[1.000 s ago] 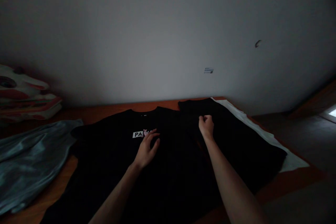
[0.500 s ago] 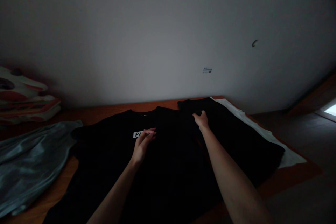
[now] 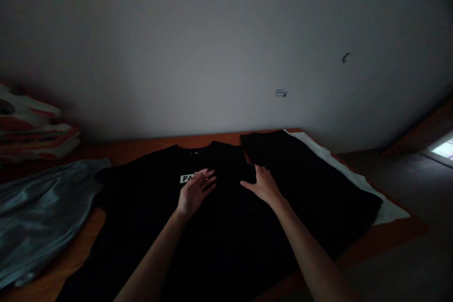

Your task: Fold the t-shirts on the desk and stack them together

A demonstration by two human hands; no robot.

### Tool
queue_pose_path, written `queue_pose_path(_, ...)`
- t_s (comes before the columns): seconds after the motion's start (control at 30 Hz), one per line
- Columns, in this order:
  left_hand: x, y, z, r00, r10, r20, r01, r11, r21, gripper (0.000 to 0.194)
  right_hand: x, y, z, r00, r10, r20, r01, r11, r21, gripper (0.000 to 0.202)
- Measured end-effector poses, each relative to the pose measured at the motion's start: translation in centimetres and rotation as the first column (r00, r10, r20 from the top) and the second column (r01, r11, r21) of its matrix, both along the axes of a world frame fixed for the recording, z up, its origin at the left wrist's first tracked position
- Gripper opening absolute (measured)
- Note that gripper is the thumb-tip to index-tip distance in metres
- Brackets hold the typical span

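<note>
black t-shirt (image 3: 159, 207) lies flat on the wooden table (image 3: 116, 153), collar toward the wall, white chest label (image 3: 187, 179) partly covered. left hand (image 3: 194, 192) rests flat on the shirt at the label, fingers spread, gripping nothing. right hand (image 3: 264, 185) lies open, palm down, just right of the label at the folded-in edge. looks like the smoothing step of a fold; next move needs a pinch on the edge.
</note>
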State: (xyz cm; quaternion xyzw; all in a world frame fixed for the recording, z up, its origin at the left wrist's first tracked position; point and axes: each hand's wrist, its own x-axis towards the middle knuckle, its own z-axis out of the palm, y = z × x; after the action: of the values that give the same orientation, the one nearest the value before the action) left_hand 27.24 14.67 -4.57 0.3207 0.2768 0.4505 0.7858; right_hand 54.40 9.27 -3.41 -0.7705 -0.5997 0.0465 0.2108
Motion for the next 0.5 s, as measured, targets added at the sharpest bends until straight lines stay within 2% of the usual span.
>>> queue_pose_path(0.1,-0.1,0.0,-0.2,1.0,-0.016,0.0,0.016,1.0,-0.002,0.033,-0.6,0.0,-0.8,0.997,-0.034,0.064,0.028,0.995,0.094,0.042)
queue_pose_path(0.17,-0.1,0.0,-0.2,1.0,-0.021,0.011,0.021,1.0,-0.01,0.031,-1.1,-0.3,-0.6,0.996,0.027,0.089,-0.043,0.983,0.181,0.03)
queue_pose_path(0.27,-0.1,0.2,-0.2,0.999,-0.018,0.032,0.019,1.0,-0.022,0.03,-1.7,-1.1,-0.4,0.967,0.211,0.139,-0.24,0.941,0.24,0.031)
queue_pose_path(0.33,-0.1,0.2,-0.2,0.999,-0.006,0.046,0.007,1.0,-0.026,0.029,-2.0,-1.8,-0.8,0.946,0.283,0.157,-0.313,0.922,0.227,0.037)
queue_pose_path(0.5,0.0,-0.1,-0.5,0.999,0.036,0.028,-0.036,0.999,-0.02,0.029,-1.9,-2.2,-2.2,0.964,0.246,0.103,-0.264,0.936,0.231,0.039)
